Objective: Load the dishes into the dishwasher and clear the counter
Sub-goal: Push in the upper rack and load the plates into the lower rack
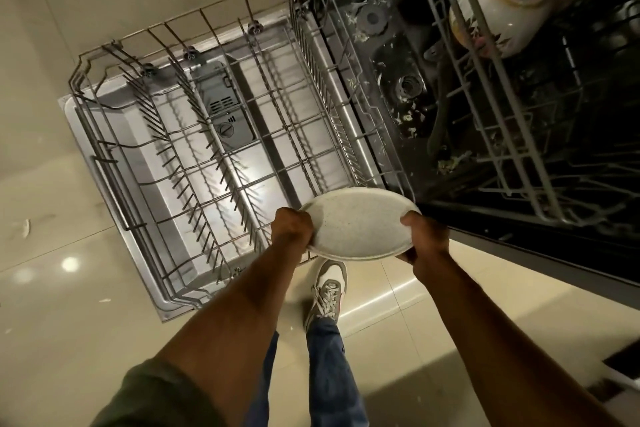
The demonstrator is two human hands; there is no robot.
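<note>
I hold a white speckled plate (360, 224) flat in both hands, above the near right corner of the lower rack. My left hand (291, 227) grips its left rim and my right hand (425, 237) grips its right rim. The lower wire rack (214, 135) is pulled out over the open dishwasher door (114, 135), and I see no dishes in it. The upper rack (498, 87) is pulled out at the right and holds white cups and bowls (509, 7), upside down.
The dark tub floor (398, 80) shows food scraps around the filter. Beige floor tiles (69, 270) surround the door. My shoe (327, 291) stands just below the plate, close to the door's near edge.
</note>
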